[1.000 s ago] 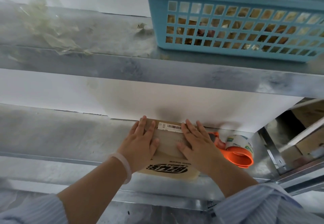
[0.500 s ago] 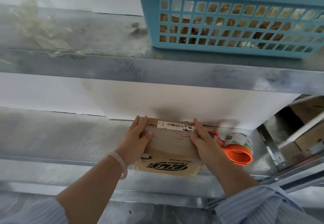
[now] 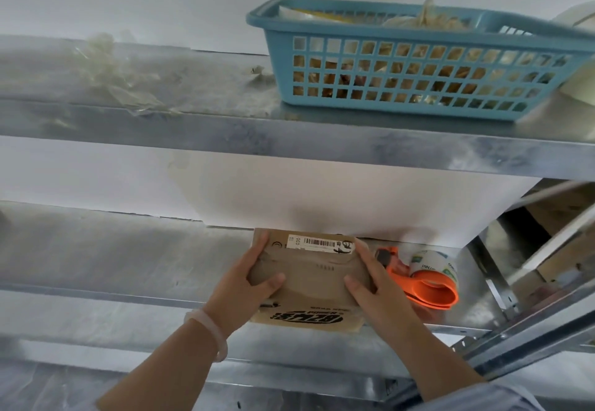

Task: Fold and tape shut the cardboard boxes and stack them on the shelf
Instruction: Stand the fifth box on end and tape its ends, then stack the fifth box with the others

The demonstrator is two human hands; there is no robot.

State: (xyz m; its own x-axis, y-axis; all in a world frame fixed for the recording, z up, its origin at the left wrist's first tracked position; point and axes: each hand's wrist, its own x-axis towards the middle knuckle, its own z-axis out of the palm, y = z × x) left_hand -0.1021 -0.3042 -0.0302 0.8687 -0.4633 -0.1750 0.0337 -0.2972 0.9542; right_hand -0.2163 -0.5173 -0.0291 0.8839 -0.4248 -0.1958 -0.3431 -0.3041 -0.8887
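Observation:
A small brown cardboard box (image 3: 310,277) with a barcode label on its far edge sits on the lower metal shelf (image 3: 106,259), on top of a flat cardboard piece (image 3: 306,318) with black lettering. My left hand (image 3: 244,291) grips the box's left side, thumb on top. My right hand (image 3: 376,285) grips its right side, thumb on the top face. An orange tape dispenser (image 3: 425,285) with a roll of tape lies just right of the box.
The upper metal shelf (image 3: 289,140) carries a blue plastic basket (image 3: 418,66) filled with bags, and crumpled clear plastic (image 3: 106,69) lies at its left. A white wall stands behind. The shelf frame and more cardboard (image 3: 553,249) are at the right.
My hands went from lying flat on top of the box to gripping its two sides. The view has tilted upward.

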